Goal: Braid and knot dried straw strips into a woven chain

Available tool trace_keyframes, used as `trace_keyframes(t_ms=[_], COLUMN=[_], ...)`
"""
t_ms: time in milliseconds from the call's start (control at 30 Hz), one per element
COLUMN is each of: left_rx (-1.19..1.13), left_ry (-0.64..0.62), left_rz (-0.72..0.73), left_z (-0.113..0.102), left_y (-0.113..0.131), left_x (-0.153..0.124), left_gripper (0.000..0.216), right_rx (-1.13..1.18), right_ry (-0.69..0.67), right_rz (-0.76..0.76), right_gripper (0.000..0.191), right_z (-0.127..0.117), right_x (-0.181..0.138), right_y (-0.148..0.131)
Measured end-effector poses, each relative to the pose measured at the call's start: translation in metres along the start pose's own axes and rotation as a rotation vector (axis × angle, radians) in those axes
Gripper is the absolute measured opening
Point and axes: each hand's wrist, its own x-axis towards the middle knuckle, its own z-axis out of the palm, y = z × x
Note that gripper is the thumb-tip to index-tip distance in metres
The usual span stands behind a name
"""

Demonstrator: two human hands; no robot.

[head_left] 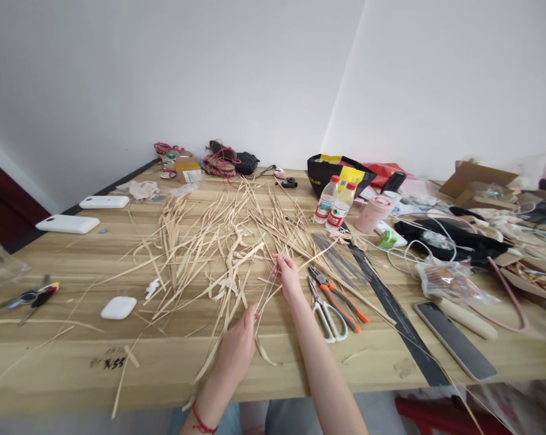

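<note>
Thin silvery wire [266, 295], seemingly folded or doubled, runs slantwise between my two hands over the middle of the table. Its lower end is pinched in my left hand [237, 342], which has a red cord at the wrist. Farther up, my right hand [288, 279] has its fingers closed on the same wire. A wide pile of pale dry straw strips [195, 241] spreads under and beyond my hands. Scissors [331, 320] with pale handles and orange-grey pliers [345, 300] lie just right of my right forearm. More straight wires [338, 257] lie beyond them.
Two bottles [339, 208], a pink cup [374, 213] and a black bag [320, 175] stand at the back right. A phone [456, 341] lies near the front right edge, a white case [118, 307] at left. Cables and boxes [529, 272] crowd the far right.
</note>
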Motion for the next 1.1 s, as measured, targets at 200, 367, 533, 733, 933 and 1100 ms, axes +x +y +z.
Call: trace_keyframes(t_ms=[200,367,533,733,933,1100], left_rx=[0.262,0.257,0.105,-0.138,-0.105,-0.080], left_ry=[0.009,-0.033,-0.064,-0.053,-0.046,-0.008], left_rz=[0.018,0.110,0.074,0.084,0.077,0.051], left_z=[0.005,-0.020,-0.054,-0.075,-0.077,-0.075], left_y=[0.000,-0.002,-0.013,-0.034,-0.060,-0.072], left_x=[0.001,-0.010,-0.023,-0.025,-0.040,-0.052], left_gripper=[0.056,0.066,0.076,0.057,0.046,0.042], right_rx=[0.002,0.099,0.297,0.439,0.430,0.452], right_ry=[0.117,0.152,0.117,0.041,0.117,0.096], right_rz=[-0.066,-0.080,-0.055,-0.061,-0.119,-0.107], right_gripper=[0.026,0.031,0.024,0.011,0.022,0.022], right_z=[-0.003,-0.018,-0.034,-0.037,-0.042,-0.040], right_x=[0.004,0.014,0.021,0.019,0.020,0.019], right_y=[-0.002,-0.015,-0.029,-0.032,-0.034,-0.039])
